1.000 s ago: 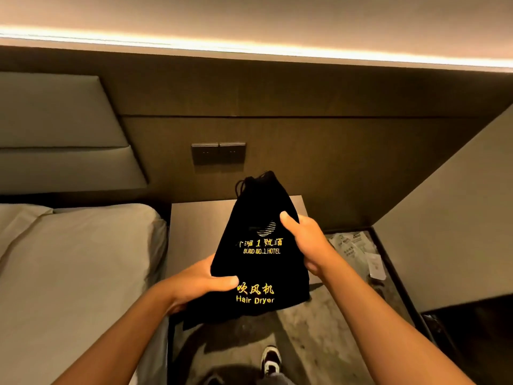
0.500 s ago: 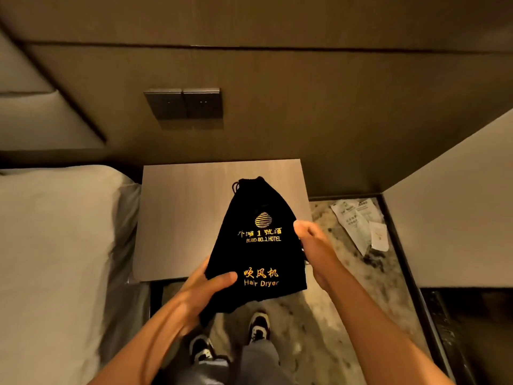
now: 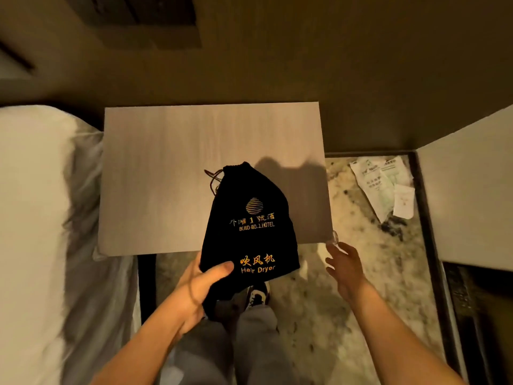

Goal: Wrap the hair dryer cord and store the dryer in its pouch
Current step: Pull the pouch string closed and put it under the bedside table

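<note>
A black drawstring pouch (image 3: 251, 229) with gold "Hair Dryer" lettering hangs over the front edge of the bedside table (image 3: 172, 176). Its top is drawn shut, and the cord loops out at the upper left. My left hand (image 3: 201, 284) grips the pouch's lower left corner, thumb on the front. My right hand (image 3: 344, 269) is off the pouch, to its right, with fingers spread and nothing in it. The pouch looks full, but the dryer and its cord are hidden.
A white bed (image 3: 33, 218) lies along the left. Paper packets (image 3: 383, 184) lie on the marbled floor (image 3: 361, 315) to the right of the table. A pale panel (image 3: 469, 190) stands at the far right. My legs and shoes (image 3: 256, 295) are below the pouch.
My right hand has let go of the pouch's right edge and moved away to the right. The pouch has come down over the table front, and my view has tilted further down.
</note>
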